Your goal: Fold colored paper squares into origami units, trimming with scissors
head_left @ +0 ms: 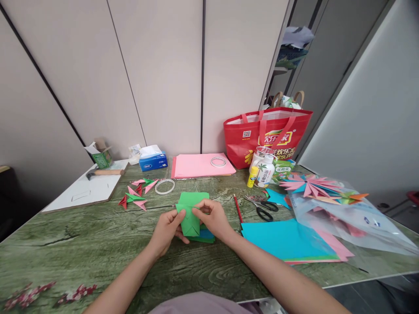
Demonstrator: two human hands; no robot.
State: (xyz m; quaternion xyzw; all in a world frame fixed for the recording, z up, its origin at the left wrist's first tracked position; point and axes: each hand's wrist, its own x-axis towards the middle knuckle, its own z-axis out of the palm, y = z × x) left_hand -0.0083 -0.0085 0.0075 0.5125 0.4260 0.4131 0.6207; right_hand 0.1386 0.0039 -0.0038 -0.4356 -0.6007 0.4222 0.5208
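A folded green paper is held up between both hands, its lower end creased to a V-shaped fold. My left hand pinches its left edge, with the thumb on the front. At its upper right, my right hand grips the paper with thumb and fingers. Beneath them lies a small stack of green sheets, with a blue edge showing at the lower right. Left of the stack are a roll of white tape and folded paper points in pink, green and red.
Scissors, a red pencil and blue sheets lie to the right. Behind stand a glue stick, white bottle and red bag. Pink paper, a tissue box and a hammer are farther back.
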